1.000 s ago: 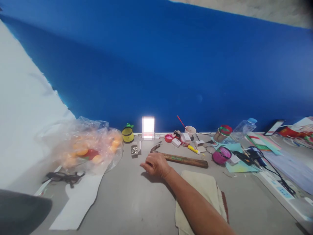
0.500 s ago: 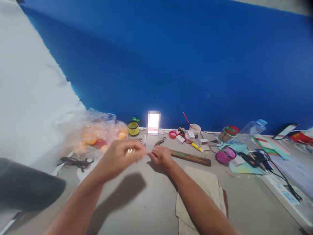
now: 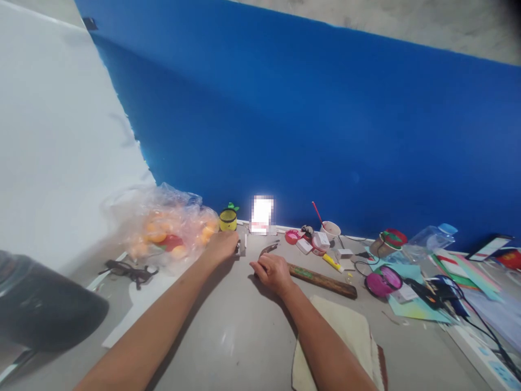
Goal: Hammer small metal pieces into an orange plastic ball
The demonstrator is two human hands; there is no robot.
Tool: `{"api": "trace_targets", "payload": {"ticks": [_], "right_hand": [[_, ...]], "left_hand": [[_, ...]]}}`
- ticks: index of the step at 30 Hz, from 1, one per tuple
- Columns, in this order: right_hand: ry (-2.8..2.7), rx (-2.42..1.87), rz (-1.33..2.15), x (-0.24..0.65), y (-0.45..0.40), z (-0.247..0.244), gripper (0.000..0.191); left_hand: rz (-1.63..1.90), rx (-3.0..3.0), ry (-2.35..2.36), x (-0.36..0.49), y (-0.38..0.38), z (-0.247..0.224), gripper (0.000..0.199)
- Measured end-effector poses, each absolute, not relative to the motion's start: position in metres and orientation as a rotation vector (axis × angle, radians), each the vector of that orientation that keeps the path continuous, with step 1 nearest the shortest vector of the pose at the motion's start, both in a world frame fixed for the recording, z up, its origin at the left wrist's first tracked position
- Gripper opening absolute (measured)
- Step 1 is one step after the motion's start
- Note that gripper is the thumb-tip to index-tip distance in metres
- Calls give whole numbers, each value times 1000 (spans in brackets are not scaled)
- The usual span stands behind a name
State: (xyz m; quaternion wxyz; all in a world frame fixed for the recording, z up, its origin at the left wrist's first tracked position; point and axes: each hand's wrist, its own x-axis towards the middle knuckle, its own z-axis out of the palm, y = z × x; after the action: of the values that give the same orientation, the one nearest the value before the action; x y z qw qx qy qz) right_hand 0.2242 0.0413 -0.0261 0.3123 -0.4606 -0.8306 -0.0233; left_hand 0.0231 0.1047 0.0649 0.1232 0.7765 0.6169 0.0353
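Note:
My left hand (image 3: 222, 247) is closed at the back of the table, beside the yellow cup (image 3: 228, 220), with its fingers round a small metallic object (image 3: 237, 248) that is too small to name. My right hand (image 3: 273, 271) rests closed on the table at the head end of a hammer (image 3: 323, 281). Its wooden handle points right and the curved claw (image 3: 269, 248) shows beyond my knuckles. What my right fingers press on is hidden. A beige cloth (image 3: 337, 339) lies under my right forearm.
Plastic bags of orange balls (image 3: 163, 231) and black glasses (image 3: 129, 270) are at the left, near a dark cylinder (image 3: 49, 304). Small boxes, a white cup (image 3: 330, 230), a pink cup (image 3: 383, 281), cables, papers and a power strip (image 3: 474, 347) line the right.
My left hand has moved away from my right hand, back to the spot by the yellow cup. My right hand stays by the hammer head. The view has tilted slightly.

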Motion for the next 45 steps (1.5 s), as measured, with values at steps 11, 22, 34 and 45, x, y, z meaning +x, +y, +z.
{"api": "trace_targets", "payload": {"ticks": [11, 22, 34, 45], "right_hand": [[-2160, -1200, -20, 224, 42, -27, 44], [-2143, -1228, 71, 224, 43, -25, 43], [-1672, -1120, 691, 211, 32, -9, 27], [-1587, -1033, 921, 199, 24, 1, 16]], "left_hand": [[140, 2276, 1738, 27, 111, 57, 11], [192, 2347, 1718, 27, 103, 61, 20], [881, 1354, 1256, 15, 30, 58, 18], [1028, 1158, 1187, 34, 17, 26, 23]]}}
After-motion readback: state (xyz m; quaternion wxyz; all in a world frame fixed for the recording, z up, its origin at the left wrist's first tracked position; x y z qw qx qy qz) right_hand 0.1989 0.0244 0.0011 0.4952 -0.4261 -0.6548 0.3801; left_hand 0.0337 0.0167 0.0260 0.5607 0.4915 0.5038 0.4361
